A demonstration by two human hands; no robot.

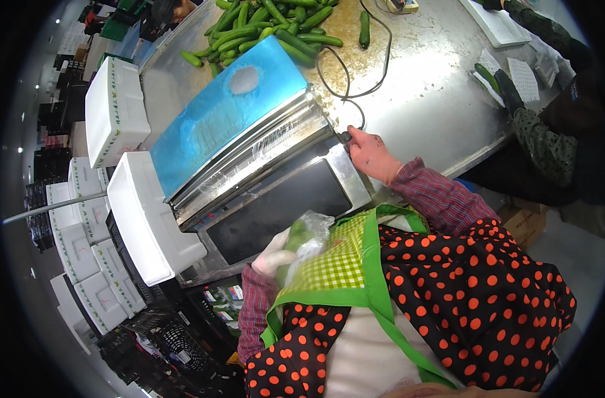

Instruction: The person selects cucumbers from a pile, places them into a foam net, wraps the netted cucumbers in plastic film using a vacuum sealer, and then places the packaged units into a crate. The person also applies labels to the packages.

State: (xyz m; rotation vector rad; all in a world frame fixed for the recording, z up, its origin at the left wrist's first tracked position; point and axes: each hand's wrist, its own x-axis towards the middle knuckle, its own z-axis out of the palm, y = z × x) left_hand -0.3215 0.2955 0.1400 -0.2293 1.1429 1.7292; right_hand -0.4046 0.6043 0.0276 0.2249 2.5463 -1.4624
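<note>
My left hand (275,252), in a whitish glove, holds a clear plastic bag of cucumbers (298,238) against the front of the green checked apron (339,253). My right hand (373,153), in an orange-pink glove, touches the right end of a metal wrapping machine (354,184), where a black cable (358,107) meets it; its fingertips are partly hidden. The machine has a dark flat plate (282,211) on the near side, a roll of clear film (267,144) behind it and a blue sheet (203,124) over its far side.
Loose cucumbers (262,30) are heaped on the metal table (421,94) beyond the machine. White foam boxes (140,214) stand at the left, with black crates (170,343) below. A co-worker's gloved hand (508,92) holds a cucumber (488,77) at the right, near a white tray (499,25).
</note>
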